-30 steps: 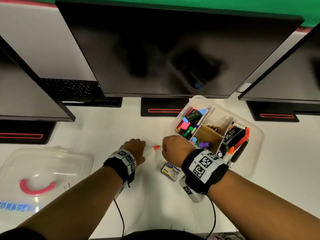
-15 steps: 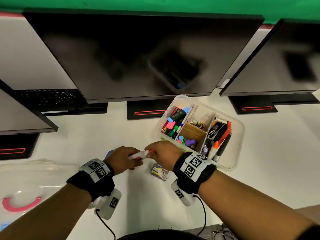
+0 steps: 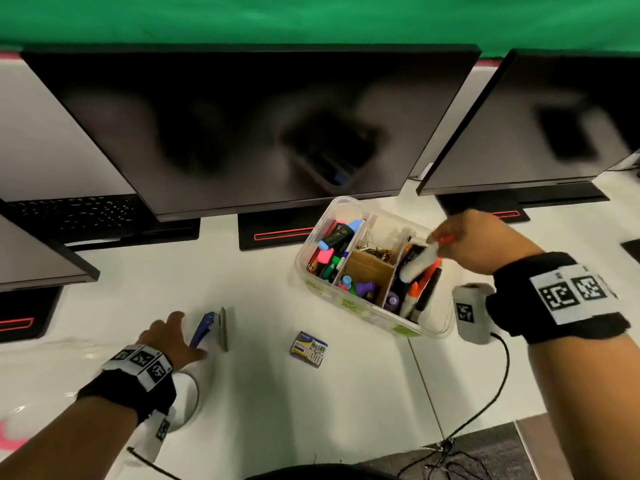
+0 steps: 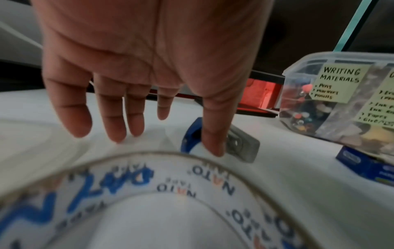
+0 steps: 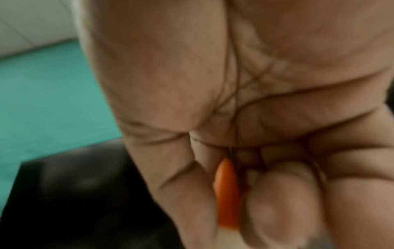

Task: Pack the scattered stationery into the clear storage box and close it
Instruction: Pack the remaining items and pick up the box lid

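The clear storage box stands open at centre right, its three compartments holding pens, clips and markers. My right hand hovers over the right compartment and pinches a white bottle with an orange cap, cap end in the fingers; the orange cap shows between thumb and fingers. My left hand is low at the left with straight fingers, its thumb touching the near end of a blue and grey stapler lying on the table.
A small blue box lies on the table between my hands. A roll of tape sits under my left wrist. The clear lid with a pink handle lies far left. Monitors overhang the back of the desk.
Both hands held the bottle at mid-table; now the right hand alone has carried it right, over the box. The left hand let go and moved left to the stapler.
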